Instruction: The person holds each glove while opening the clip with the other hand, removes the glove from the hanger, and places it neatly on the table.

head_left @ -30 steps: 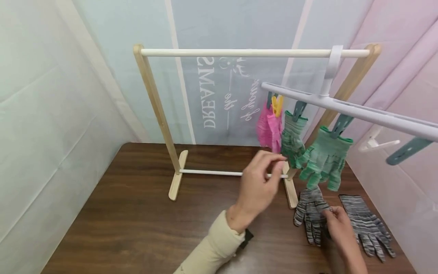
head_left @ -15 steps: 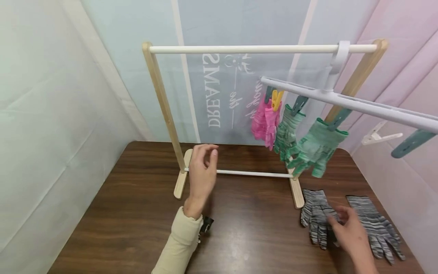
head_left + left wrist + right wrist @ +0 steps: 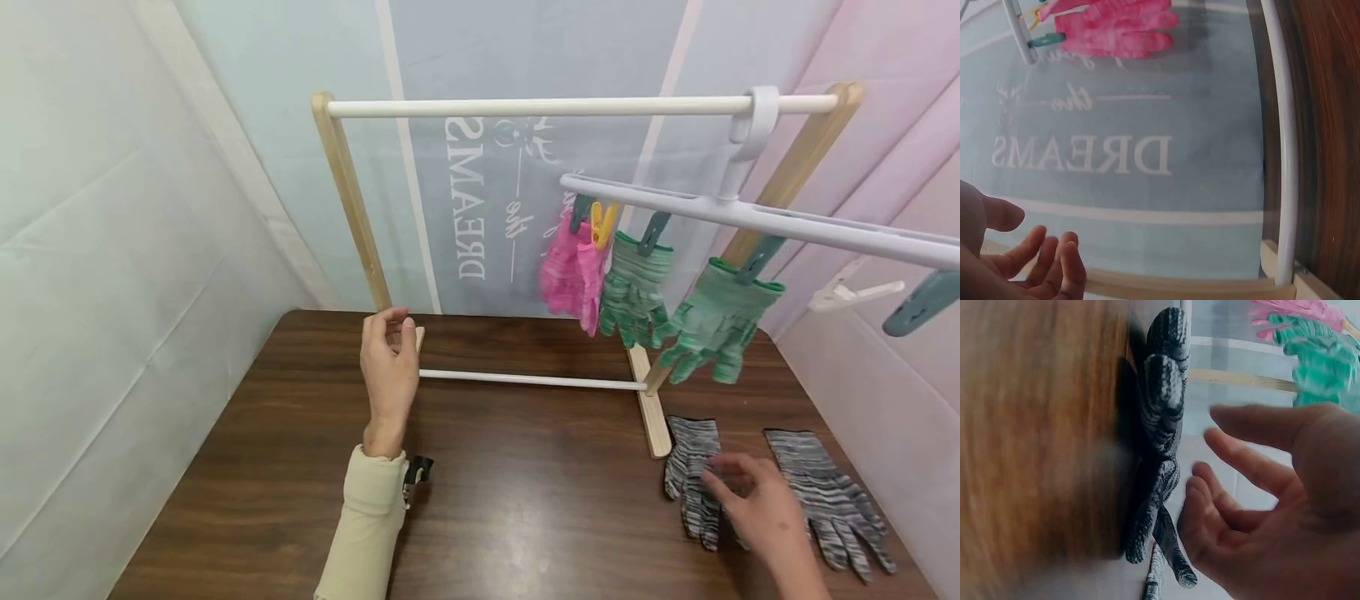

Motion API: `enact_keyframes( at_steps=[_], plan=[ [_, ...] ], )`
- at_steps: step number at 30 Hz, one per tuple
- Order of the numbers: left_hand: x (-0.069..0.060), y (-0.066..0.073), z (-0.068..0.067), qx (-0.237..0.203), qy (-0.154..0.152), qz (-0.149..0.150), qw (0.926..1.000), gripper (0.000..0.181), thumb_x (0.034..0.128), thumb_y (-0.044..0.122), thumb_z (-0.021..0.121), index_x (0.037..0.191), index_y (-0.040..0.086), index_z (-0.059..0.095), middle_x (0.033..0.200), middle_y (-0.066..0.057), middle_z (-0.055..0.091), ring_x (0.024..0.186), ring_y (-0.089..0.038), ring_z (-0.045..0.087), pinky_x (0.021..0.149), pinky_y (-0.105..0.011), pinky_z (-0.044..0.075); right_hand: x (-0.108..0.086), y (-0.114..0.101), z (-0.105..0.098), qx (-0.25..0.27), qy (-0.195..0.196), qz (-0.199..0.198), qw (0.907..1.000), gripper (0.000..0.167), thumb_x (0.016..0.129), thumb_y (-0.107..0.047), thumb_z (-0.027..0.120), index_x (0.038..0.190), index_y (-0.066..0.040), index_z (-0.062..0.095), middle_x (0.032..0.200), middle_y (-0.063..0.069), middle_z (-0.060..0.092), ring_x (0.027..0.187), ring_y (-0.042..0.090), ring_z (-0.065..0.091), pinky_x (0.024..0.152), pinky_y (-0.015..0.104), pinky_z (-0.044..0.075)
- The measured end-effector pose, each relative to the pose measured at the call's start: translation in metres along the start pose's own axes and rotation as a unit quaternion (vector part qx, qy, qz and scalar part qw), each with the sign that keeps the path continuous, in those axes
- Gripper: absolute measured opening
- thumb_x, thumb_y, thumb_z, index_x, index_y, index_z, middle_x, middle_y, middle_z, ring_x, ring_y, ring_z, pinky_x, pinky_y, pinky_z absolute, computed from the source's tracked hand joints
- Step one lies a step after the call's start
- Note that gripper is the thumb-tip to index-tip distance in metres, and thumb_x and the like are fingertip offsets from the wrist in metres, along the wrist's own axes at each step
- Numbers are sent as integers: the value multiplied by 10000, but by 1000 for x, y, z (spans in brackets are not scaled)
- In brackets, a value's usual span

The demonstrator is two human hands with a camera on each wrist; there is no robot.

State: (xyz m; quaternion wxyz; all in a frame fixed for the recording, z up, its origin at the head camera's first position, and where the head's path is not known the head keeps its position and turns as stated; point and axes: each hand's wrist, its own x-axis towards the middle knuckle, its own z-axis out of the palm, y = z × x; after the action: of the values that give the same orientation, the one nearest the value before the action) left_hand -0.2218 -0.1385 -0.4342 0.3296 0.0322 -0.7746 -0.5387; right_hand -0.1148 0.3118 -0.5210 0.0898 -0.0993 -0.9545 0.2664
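My left hand (image 3: 390,362) hovers in front of the rack's left post, fingers loosely bent and holding nothing. In the left wrist view, a gap shows between its thumb and fingers. Over a grey striped glove (image 3: 692,442) on the table, my right hand (image 3: 765,500) is held with thumb and fingers apart. The right wrist view shows that hand (image 3: 1272,487) beside the glove (image 3: 1163,406), gripping nothing. A second grey striped glove (image 3: 817,492) lies to its right. Pink gloves (image 3: 570,271) and green gloves (image 3: 636,279) hang from clips on a hanger (image 3: 817,223).
The hanger hooks over the white top rail (image 3: 540,107) of a wooden rack, near its right post (image 3: 795,167). A yellow clothespin (image 3: 602,225) holds pink fabric. An unused teal clip (image 3: 922,302) hangs at right. Fabric walls surround the brown table (image 3: 510,483).
My left hand has moved left, from near the pink gloves to the rack's left post. My right hand has let go of the nearer grey glove. The hanging gloves have swayed.
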Motion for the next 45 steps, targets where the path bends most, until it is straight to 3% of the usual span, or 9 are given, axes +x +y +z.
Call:
enact_keyframes(
  at_steps=[8,13,17,20,22,27,33,38,45],
  plan=[
    [5,-10,-7,-89,318,4,9995,235,1051,156,591,1222,20,678,1149,-153,689,990,-195,641,714,-135,443,1,6,-1,-94,-1203,17,9927,366,951,-225,749,1250,-25,683,1185,292,571,983,405,651,759,508,543],
    [6,-20,-11,79,738,-131,9972,180,1022,139,632,1133,1,661,1116,-173,659,892,-196,609,709,-121,437,0,8,-2,-139,-1353,41,9907,348,941,-218,767,1229,-38,694,1185,309,556,989,427,651,773,536,545],
    [7,-29,-11,189,765,-282,9965,253,1018,166,650,1204,0,610,1206,-191,587,952,-324,620,830,-289,521,-2,9,-1,-130,-1355,113,9906,339,956,-210,749,1235,-27,688,1184,314,550,992,425,652,786,548,542],
    [8,-36,-9,140,441,-457,9979,348,1039,191,630,1334,16,573,1289,-185,569,1075,-356,625,895,-396,533,-3,8,0,-101,-1061,135,9942,316,979,-218,722,1220,-15,692,1136,279,584,946,377,663,733,469,545],
    [9,-39,-8,143,195,-572,9981,387,1055,208,610,1393,26,563,1319,-184,578,1124,-346,631,908,-380,537,-4,7,0,-30,-712,139,9974,300,994,-225,704,1195,-2,698,1088,248,614,904,335,662,693,388,523],
    [9,-44,-7,128,-75,-644,9978,393,1079,194,566,1430,17,577,1283,-230,636,1123,-380,678,938,-492,563,-8,3,2,191,46,98,9998,262,1011,-225,690,1143,0,719,998,155,658,802,107,588,644,220,434],
    [11,-50,-7,203,-146,-588,9980,372,1085,181,557,1411,7,595,1250,-261,663,1123,-412,698,934,-533,563,-9,-8,2,519,546,-128,9971,221,1002,-191,701,1132,-14,729,996,137,668,739,-161,414,629,108,387],
    [15,-52,-7,234,-89,-479,9985,363,1083,166,557,1403,2,605,1267,-258,659,1143,-426,703,959,-547,567,-4,-23,-5,988,890,-370,9904,226,994,-156,704,1158,-2,717,1052,131,654,789,-210,429,661,56,394],
    [17,-53,-7,456,-95,-513,9976,357,1079,165,568,1392,7,632,1231,-257,668,1137,-428,692,949,-549,568,8,-41,-29,1261,975,-141,9871,445,1020,-278,672,1347,16,604,1286,194,564,878,-218,420,701,23,384]
  ],
)
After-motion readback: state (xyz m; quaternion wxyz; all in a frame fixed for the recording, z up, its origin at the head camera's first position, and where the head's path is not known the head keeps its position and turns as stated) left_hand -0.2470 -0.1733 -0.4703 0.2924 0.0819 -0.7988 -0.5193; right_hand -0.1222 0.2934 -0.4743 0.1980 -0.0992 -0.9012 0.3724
